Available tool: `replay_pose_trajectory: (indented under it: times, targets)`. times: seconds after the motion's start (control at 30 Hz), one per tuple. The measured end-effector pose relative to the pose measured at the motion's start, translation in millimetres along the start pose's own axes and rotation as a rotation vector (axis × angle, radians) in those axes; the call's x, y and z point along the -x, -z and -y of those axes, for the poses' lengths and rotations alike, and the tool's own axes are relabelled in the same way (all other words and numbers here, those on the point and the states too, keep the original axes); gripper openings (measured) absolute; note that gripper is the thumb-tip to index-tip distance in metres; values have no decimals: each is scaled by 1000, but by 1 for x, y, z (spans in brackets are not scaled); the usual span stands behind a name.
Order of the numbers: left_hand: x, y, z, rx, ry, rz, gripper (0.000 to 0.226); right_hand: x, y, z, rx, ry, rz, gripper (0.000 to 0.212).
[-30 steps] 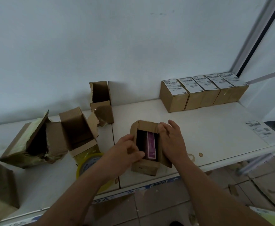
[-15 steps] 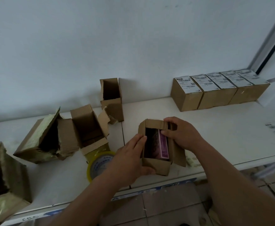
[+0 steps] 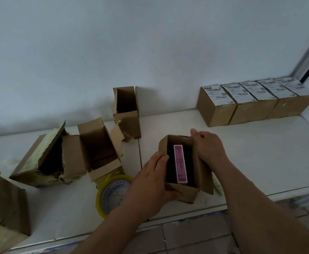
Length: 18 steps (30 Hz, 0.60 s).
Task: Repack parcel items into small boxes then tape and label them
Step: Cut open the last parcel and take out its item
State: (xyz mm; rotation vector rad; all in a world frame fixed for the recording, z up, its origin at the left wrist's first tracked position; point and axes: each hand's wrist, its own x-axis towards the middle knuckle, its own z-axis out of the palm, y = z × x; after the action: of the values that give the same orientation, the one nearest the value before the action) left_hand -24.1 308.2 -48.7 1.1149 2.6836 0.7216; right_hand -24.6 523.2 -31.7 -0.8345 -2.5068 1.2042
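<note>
Holding a small open box [image 3: 184,191] on the white tabletop [image 3: 241,153], with a purple item [image 3: 180,163] standing inside it.

Left hand [image 3: 150,184] grips the box's near-left side, its fingers [image 3: 162,158] curled over the left wall; right hand [image 3: 207,145] clasps the far-right corner, fingers wrapped on the rim, right flap hanging open below the wrist. A yellow tape roll [image 3: 111,195] lies just left of the left hand. Opened, torn parcels [image 3: 47,158] and empty cartons [image 3: 127,110] sit farther left and behind; a row of labelled boxes [image 3: 252,101] lines the wall at right, well apart.
</note>
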Motion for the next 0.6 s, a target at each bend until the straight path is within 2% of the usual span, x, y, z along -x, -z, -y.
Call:
replay_pose_trajectory:
  times: [0.07, 0.13, 0.3, 0.47, 0.6]
  targets:
    - [-1, -2, 1, -4, 13, -9, 103, 2, -2, 2, 24, -32, 39, 60]
    - [-2, -3, 1, -24, 21, -15, 103, 1, -2, 2, 12, -34, 49, 65]
    - [-6, -6, 1, -57, 45, -55, 99, -2, -8, 0, -33, -35, -17, 63]
    - [-19, -9, 8, -34, 102, -101, 96, -2, -15, 3, -6, 105, -114, 40]
    - [-29, -8, 10, -42, 136, -101, 95, 1, -17, 1, 53, 137, -88, 45]
